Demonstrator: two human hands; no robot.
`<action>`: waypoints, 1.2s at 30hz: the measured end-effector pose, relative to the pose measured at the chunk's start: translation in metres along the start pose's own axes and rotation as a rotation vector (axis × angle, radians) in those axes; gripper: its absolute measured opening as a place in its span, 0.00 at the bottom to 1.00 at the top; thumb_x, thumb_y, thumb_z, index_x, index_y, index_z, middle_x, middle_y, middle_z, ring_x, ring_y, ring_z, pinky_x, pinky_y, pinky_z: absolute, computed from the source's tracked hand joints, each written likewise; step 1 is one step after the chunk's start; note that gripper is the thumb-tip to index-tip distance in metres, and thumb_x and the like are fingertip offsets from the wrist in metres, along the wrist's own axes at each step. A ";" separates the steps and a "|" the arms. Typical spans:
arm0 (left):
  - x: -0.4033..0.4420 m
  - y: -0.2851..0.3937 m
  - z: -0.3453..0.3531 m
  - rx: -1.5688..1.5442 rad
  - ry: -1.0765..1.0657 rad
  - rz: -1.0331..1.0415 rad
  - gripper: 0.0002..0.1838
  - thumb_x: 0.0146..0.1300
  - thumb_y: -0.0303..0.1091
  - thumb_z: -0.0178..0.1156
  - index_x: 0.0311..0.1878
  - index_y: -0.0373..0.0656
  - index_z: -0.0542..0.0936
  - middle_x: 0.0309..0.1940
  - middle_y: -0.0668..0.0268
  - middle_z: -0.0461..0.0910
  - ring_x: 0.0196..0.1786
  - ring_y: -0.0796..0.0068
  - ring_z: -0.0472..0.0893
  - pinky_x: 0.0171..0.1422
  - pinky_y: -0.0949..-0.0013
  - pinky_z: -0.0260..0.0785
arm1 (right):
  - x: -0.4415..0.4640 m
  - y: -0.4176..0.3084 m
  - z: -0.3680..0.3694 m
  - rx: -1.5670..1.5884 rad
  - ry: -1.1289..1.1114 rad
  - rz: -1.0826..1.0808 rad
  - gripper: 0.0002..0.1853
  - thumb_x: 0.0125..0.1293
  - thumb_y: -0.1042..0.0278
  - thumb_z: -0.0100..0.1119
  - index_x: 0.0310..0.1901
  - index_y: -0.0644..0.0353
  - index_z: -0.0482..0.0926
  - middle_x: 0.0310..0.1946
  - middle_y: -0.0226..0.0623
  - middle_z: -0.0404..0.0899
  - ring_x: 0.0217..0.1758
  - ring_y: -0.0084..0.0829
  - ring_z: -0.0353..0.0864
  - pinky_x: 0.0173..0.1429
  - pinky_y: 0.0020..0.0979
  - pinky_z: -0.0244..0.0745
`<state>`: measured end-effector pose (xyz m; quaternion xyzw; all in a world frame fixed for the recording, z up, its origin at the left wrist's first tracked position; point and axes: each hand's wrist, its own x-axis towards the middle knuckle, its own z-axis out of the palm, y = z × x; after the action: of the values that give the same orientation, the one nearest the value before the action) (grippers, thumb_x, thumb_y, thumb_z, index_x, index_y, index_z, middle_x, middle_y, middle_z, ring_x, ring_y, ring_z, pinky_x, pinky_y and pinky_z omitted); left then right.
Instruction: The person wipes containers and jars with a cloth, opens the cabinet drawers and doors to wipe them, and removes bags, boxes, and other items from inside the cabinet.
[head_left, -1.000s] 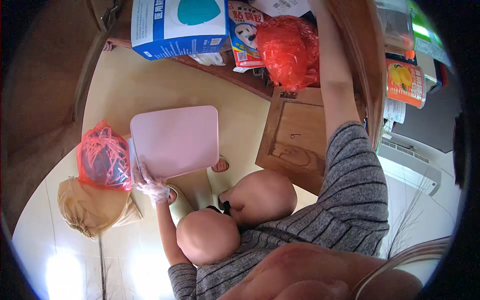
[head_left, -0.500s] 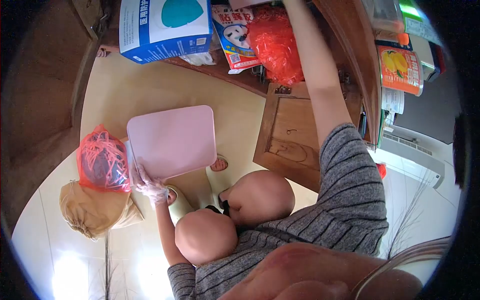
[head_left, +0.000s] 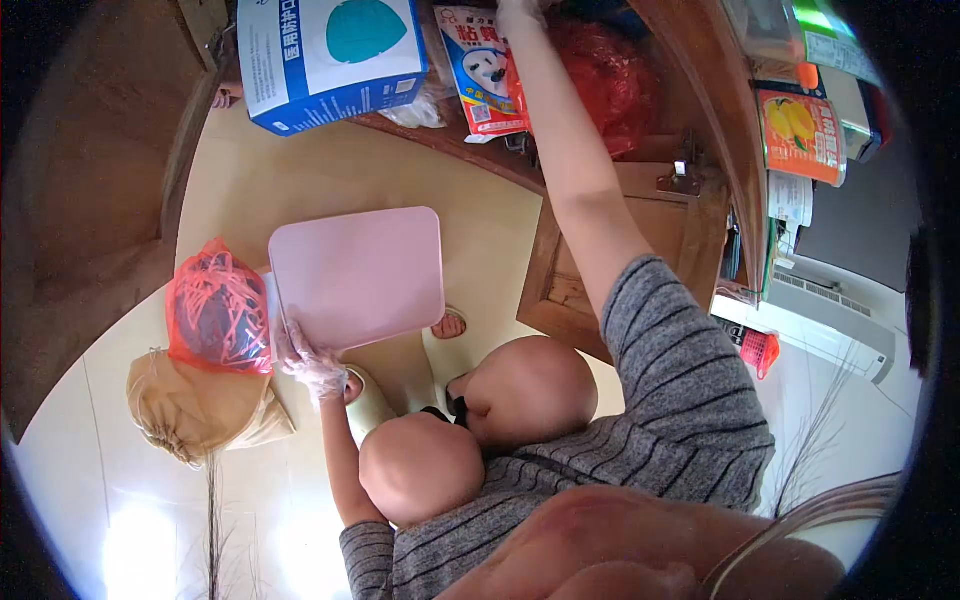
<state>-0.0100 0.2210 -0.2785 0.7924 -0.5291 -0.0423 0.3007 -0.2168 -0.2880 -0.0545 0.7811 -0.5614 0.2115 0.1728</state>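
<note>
My left hand (head_left: 312, 366), in a clear plastic glove, grips the lower left corner of a flat pink lid (head_left: 360, 275). A whitish edge shows along the lid's left side; what lies under it is hidden. My right hand (head_left: 520, 10), also gloved, reaches into a wooden cabinet at the top edge of the view, its fingers mostly cut off. Below that hand is an upright blue, white and red printed packet (head_left: 485, 80). A crumpled red plastic bag (head_left: 605, 90) lies behind and right of my right forearm.
A blue-and-white mask box (head_left: 335, 65) sits on the cabinet's edge. An open wooden door (head_left: 560, 265) hangs below the shelf. On the floor at left are a red bag with pink strips (head_left: 220, 310) and a tan drawstring bag (head_left: 205, 410). An orange can (head_left: 800, 135) stands at right.
My right arm has swung left across the red bag, toward the printed packet. The pinkish thing near that hand no longer shows. My left hand keeps its hold on the lid.
</note>
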 end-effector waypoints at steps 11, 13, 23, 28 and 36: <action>-0.012 -0.011 0.011 0.006 0.017 0.007 0.37 0.46 0.33 0.51 0.65 0.41 0.60 0.60 0.47 0.63 0.58 0.43 0.65 0.58 0.45 0.59 | 0.010 -0.005 0.010 0.016 0.020 0.018 0.33 0.51 0.56 0.68 0.55 0.65 0.67 0.51 0.51 0.71 0.53 0.48 0.70 0.53 0.43 0.67; -0.016 -0.013 0.014 0.012 0.016 0.003 0.36 0.48 0.35 0.51 0.65 0.41 0.60 0.59 0.47 0.63 0.58 0.43 0.66 0.57 0.45 0.60 | 0.010 -0.004 0.012 0.012 0.021 0.019 0.34 0.51 0.56 0.68 0.55 0.65 0.67 0.51 0.51 0.71 0.54 0.48 0.70 0.53 0.43 0.67; 0.000 -0.002 0.008 0.063 0.047 0.036 0.28 0.61 0.41 0.45 0.63 0.39 0.63 0.58 0.48 0.64 0.56 0.47 0.68 0.57 0.47 0.61 | 0.018 -0.006 0.021 -0.006 0.011 0.012 0.34 0.50 0.56 0.68 0.56 0.64 0.66 0.51 0.50 0.71 0.54 0.47 0.69 0.53 0.43 0.67; -0.005 -0.006 0.011 0.072 0.055 0.049 0.28 0.62 0.43 0.45 0.63 0.38 0.64 0.58 0.49 0.62 0.56 0.49 0.68 0.57 0.49 0.62 | 0.014 -0.004 0.021 -0.004 -0.015 0.016 0.35 0.50 0.57 0.68 0.56 0.64 0.65 0.52 0.50 0.71 0.54 0.47 0.69 0.53 0.42 0.67; -0.020 -0.019 0.024 -0.004 0.023 -0.037 0.29 0.58 0.38 0.46 0.64 0.42 0.62 0.59 0.49 0.65 0.59 0.47 0.66 0.59 0.47 0.58 | 0.012 0.002 0.025 0.012 -0.009 0.022 0.35 0.50 0.57 0.69 0.57 0.64 0.65 0.52 0.50 0.71 0.55 0.46 0.69 0.53 0.42 0.66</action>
<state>-0.0128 0.2331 -0.3136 0.8020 -0.5106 -0.0398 0.3073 -0.2120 -0.3106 -0.0694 0.7770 -0.5694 0.2131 0.1634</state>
